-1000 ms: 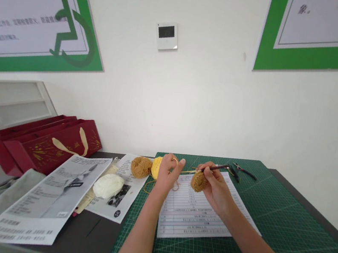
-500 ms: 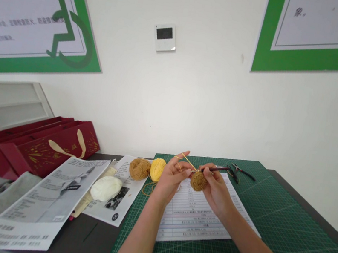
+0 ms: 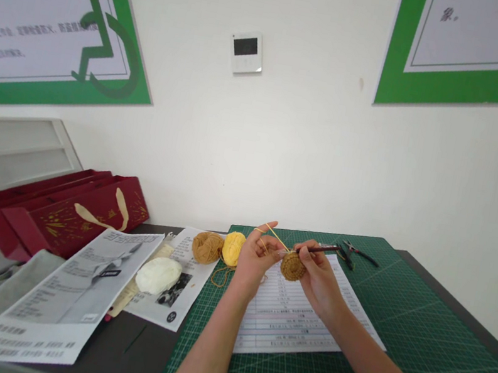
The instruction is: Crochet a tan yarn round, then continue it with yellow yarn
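A small round piece of brown crochet [image 3: 293, 266] hangs between my hands above a printed sheet [image 3: 297, 322]. My right hand [image 3: 317, 274] is closed round a dark-handled crochet hook [image 3: 324, 249], whose tip meets the top of the crochet piece; its fingers also touch the piece's right side. My left hand [image 3: 256, 258] has yellow yarn [image 3: 276, 236] looped over its raised index finger, stretched tight to the hook. The left thumb and other fingers pinch near the piece's upper left edge. Behind the left wrist sit a yellow yarn ball [image 3: 233, 249] and a brown yarn ball [image 3: 207, 247].
A green cutting mat [image 3: 397, 326] lies beneath the sheet, with pliers [image 3: 362, 254] at its back. To the left are a white yarn ball [image 3: 158, 276], printed papers [image 3: 67, 302] and dark red gift bags [image 3: 77, 215]. A white wall [image 3: 297, 124] stands behind the table.
The view has shifted slightly. The crochet piece has turned a little, so its round face shows more toward me. Both hands keep nearly the same pose.
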Action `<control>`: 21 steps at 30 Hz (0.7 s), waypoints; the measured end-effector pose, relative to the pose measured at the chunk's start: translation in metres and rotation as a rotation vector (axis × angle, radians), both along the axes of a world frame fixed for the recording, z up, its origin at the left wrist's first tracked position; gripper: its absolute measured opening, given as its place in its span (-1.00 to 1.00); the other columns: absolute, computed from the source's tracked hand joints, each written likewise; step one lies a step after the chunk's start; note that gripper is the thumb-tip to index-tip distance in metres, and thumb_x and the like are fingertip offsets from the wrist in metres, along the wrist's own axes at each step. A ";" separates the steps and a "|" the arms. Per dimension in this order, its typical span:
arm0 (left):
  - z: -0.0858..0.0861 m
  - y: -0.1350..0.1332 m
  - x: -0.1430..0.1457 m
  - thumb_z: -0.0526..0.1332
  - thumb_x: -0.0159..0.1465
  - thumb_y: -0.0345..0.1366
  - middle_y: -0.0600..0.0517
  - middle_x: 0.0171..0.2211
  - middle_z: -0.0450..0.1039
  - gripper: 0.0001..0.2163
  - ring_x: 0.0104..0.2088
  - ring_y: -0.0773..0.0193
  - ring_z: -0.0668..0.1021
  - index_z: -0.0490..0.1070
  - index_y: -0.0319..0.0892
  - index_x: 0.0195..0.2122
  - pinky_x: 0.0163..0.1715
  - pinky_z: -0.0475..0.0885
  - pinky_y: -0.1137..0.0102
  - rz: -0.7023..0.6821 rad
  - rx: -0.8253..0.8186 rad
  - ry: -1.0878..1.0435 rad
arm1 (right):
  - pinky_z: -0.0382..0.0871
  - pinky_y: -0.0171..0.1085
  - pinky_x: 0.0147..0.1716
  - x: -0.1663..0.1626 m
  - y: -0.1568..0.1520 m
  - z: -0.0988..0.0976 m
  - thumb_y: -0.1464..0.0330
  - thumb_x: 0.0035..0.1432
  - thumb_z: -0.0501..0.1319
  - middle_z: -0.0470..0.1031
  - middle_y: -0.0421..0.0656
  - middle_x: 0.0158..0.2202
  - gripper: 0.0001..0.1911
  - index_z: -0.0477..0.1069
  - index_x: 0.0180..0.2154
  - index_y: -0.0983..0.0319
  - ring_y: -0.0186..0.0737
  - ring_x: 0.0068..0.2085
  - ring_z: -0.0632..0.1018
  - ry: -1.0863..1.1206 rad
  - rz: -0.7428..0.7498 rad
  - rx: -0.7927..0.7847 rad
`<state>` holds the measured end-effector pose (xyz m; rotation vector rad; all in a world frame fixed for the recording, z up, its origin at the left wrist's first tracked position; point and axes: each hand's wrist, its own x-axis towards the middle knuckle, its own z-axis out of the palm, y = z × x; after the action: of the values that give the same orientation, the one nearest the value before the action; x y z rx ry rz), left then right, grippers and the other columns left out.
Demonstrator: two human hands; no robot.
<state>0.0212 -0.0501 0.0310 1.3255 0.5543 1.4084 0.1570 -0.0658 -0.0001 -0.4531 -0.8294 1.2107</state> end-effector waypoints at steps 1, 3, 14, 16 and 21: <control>0.000 0.000 -0.001 0.40 0.03 -0.38 0.07 -0.43 0.48 -0.46 -0.41 0.33 0.47 0.36 -0.15 0.07 -0.36 0.31 0.42 -0.001 0.002 0.006 | 0.27 -0.33 -0.36 0.000 0.000 0.000 0.23 0.00 0.40 0.44 -0.28 -0.37 -0.82 0.45 -0.43 0.14 -0.34 -0.38 0.39 0.001 -0.011 0.003; 0.001 0.000 -0.002 0.40 0.04 -0.38 0.07 -0.43 0.48 -0.47 -0.41 0.33 0.46 0.36 -0.16 0.07 -0.37 0.30 0.42 -0.011 0.000 0.016 | 0.27 -0.32 -0.36 0.000 0.001 -0.001 0.23 0.00 0.40 0.44 -0.27 -0.37 -0.82 0.45 -0.43 0.14 -0.33 -0.38 0.39 -0.001 -0.027 0.009; 0.005 -0.002 -0.005 0.40 0.03 -0.43 0.07 -0.43 0.48 -0.45 -0.42 0.36 0.44 0.34 -0.18 0.06 -0.37 0.26 0.43 -0.163 -0.073 -0.013 | 0.29 -0.36 -0.37 0.001 0.001 -0.001 0.23 -0.01 0.41 0.43 -0.27 -0.37 -0.81 0.46 -0.42 0.14 -0.36 -0.37 0.39 0.024 -0.024 0.016; 0.004 -0.002 -0.005 0.39 0.05 -0.42 0.07 -0.43 0.47 -0.47 -0.42 0.36 0.44 0.33 -0.18 0.07 -0.37 0.27 0.43 -0.166 -0.063 0.007 | 0.30 -0.38 -0.37 0.002 0.001 -0.002 0.23 -0.03 0.42 0.43 -0.28 -0.36 -0.80 0.46 -0.41 0.13 -0.37 -0.37 0.39 0.044 -0.010 -0.010; 0.002 -0.003 -0.004 0.39 0.04 -0.40 0.07 -0.41 0.48 -0.43 -0.40 0.34 0.46 0.29 -0.16 0.10 -0.36 0.28 0.42 -0.163 -0.059 0.021 | 0.32 -0.38 -0.36 -0.001 0.001 -0.002 0.22 -0.04 0.43 0.44 -0.29 -0.36 -0.79 0.45 -0.42 0.14 -0.37 -0.36 0.41 0.055 0.033 -0.040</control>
<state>0.0176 -0.0528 0.0333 1.3089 0.4865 1.2372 0.1565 -0.0653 -0.0018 -0.4384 -0.7691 1.2669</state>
